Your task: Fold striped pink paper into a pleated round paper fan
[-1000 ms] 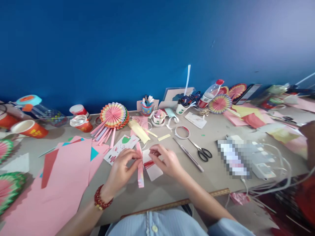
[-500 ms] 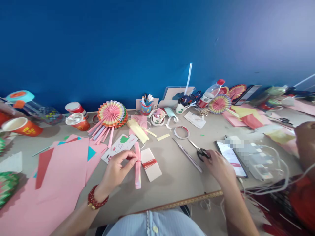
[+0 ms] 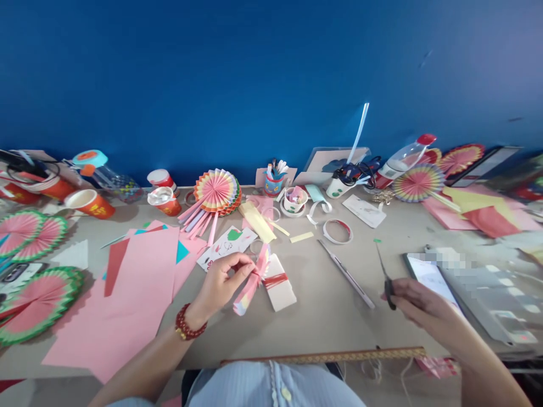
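My left hand [image 3: 229,280] pinches a folded pink paper strip [image 3: 248,291] at its tied middle, and the strip's ends spread a little. Right beside it lies a white card [image 3: 280,297] wound with red thread [image 3: 275,280]. My right hand [image 3: 418,299] grips the black handles of the scissors [image 3: 388,282], whose blades point away from me toward a small green scrap. Between my hands a slim pen-like cutter [image 3: 348,274] rests on the table, with a roll of tape [image 3: 337,232] behind it.
Pink paper sheets [image 3: 136,294] cover the left side, with green-edged paper fans [image 3: 42,305] farther left. Along the blue wall stand paper cups [image 3: 95,204], a stacked paper fan [image 3: 216,192], a pen cup [image 3: 274,183] and a bottle [image 3: 401,164]. A phone [image 3: 432,277] lies at the right.
The view has shifted left. The pink strip has tilted and its ends have fanned out. My right hand has lifted the scissors and moved right, turning them.
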`<act>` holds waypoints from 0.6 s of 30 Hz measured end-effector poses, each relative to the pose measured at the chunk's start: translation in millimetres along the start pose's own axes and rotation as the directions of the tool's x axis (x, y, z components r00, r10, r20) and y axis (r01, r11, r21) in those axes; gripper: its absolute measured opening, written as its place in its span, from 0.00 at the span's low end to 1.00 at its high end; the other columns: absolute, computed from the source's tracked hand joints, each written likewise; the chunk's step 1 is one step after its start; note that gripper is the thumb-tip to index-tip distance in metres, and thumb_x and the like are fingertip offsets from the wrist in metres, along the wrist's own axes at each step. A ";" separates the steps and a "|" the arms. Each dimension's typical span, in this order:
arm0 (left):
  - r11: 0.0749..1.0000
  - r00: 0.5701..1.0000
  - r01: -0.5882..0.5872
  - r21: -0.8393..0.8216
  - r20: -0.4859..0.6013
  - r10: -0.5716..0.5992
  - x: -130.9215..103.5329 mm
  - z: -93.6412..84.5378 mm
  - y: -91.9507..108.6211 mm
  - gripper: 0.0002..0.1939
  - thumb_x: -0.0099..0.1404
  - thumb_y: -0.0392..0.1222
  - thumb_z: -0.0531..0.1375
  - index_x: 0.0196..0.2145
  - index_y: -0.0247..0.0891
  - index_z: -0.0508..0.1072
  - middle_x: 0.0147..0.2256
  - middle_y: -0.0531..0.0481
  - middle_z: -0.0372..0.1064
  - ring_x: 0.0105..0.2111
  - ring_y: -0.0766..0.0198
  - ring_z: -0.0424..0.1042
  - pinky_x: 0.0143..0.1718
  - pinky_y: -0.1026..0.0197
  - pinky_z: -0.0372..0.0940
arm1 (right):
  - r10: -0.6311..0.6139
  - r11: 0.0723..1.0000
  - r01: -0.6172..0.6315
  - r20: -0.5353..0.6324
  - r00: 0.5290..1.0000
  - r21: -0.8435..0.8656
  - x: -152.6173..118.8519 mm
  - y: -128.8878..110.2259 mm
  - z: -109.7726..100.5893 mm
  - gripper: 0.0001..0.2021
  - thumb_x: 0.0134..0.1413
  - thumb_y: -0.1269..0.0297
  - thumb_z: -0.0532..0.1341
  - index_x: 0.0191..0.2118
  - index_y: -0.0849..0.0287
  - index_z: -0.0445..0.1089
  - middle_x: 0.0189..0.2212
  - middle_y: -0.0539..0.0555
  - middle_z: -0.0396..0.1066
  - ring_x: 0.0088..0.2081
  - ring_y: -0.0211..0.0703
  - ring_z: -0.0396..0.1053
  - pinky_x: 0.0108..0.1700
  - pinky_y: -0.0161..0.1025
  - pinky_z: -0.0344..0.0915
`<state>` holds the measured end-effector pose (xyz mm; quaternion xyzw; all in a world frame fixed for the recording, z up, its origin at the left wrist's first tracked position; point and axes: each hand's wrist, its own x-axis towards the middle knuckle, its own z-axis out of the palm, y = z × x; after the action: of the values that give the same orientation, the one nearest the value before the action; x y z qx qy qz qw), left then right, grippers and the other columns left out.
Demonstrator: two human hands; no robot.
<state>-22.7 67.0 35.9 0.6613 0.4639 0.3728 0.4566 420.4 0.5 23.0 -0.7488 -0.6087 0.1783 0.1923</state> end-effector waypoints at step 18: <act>0.870 0.962 0.257 -0.421 0.026 -0.271 1.0 1.2 5.7 0.13 0.63 0.50 0.63 0.32 0.37 0.72 0.36 0.49 0.70 0.30 0.65 0.71 0.32 0.63 0.67 | -0.465 0.864 0.504 0.406 0.787 0.012 4.9 -157.1 34.8 0.07 0.47 0.63 0.64 0.33 0.53 0.66 0.25 0.45 0.72 0.28 0.39 0.69 0.30 0.34 0.55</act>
<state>-19.8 66.7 41.1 0.4713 0.4663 0.4093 0.6268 271.5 36.8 72.1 -0.5239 -0.8143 0.2405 0.0679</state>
